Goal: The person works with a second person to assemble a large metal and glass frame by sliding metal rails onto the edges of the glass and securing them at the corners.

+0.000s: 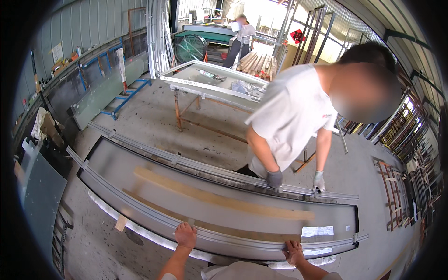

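A long framed glass panel (154, 172) with a dark edge lies flat in front of me. Silver aluminium profiles run along its near and far long sides. My left hand (185, 234) is closed over the near aluminium profile (224, 234), left of the panel's middle. Farther right, my right hand (293, 253) grips the same profile, fingers over its top, beside a white printed label (318, 232). Across the panel a co-worker in a light shirt bends down, with a grey-gloved hand (274, 179) and a white-gloved hand (318, 181) at the far aluminium profile (298, 189).
Behind stands a table with a white frame (186, 84), a bottle (210, 74) and plastic wrap on it. A glass sheet (109, 91) leans at left near a blue rack (126, 97). Timber strips (256, 64), another person (240, 39) and a fan (190, 49) are farther back.
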The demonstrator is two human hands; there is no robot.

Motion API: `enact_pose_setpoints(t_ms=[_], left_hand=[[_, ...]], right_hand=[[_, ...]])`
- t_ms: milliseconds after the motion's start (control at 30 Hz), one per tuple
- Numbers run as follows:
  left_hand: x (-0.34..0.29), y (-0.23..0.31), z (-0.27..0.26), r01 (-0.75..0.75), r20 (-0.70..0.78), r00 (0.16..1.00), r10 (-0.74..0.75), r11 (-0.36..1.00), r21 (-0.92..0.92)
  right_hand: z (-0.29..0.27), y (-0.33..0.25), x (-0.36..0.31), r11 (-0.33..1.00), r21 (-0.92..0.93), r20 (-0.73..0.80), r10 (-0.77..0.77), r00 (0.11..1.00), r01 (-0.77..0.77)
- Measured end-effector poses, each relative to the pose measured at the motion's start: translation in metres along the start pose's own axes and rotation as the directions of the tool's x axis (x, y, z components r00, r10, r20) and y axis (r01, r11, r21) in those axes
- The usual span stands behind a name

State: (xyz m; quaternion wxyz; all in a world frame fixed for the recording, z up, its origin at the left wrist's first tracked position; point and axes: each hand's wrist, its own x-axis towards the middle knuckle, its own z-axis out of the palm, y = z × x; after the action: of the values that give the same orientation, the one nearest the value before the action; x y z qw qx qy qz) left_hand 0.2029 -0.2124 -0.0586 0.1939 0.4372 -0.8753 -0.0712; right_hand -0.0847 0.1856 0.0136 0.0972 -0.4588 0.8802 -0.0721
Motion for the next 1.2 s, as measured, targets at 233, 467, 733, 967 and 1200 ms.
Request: enact_pose_setpoints(t_ms=[233,467,733,967,1200], left_hand=[[0.000,-0.008,-0.008,0.021,-0.025,0.999,-0.021,1.000,-0.006],[-0.001,-0.007,-0.011,0.060,0.005,0.998,-0.060,0.996,-0.071],[-0.017,-0.003,-0.005,-0.071,-0.285,0.956,0.074,0.997,0.019],[-0.054,-0.015,-0.002,0.343,0.185,0.924,-0.334,0.939,-0.021],[-0.037,-0.016,-0.033,0.236,-0.116,0.956,-0.270,0.939,-0.249]], right_hand=[[0.004,-0.003,0.001,0.999,0.004,0.022,0.053,0.998,-0.054],[0.008,0.000,-0.003,0.998,0.009,0.025,0.058,0.998,-0.059],[0.006,0.004,-0.004,0.997,0.065,0.000,0.039,0.999,-0.039],[0.021,0.018,0.004,0.999,0.022,-0.056,-0.026,0.998,0.027],[0.017,0.004,-0.001,0.993,0.066,-0.122,-0.091,0.988,0.099]])
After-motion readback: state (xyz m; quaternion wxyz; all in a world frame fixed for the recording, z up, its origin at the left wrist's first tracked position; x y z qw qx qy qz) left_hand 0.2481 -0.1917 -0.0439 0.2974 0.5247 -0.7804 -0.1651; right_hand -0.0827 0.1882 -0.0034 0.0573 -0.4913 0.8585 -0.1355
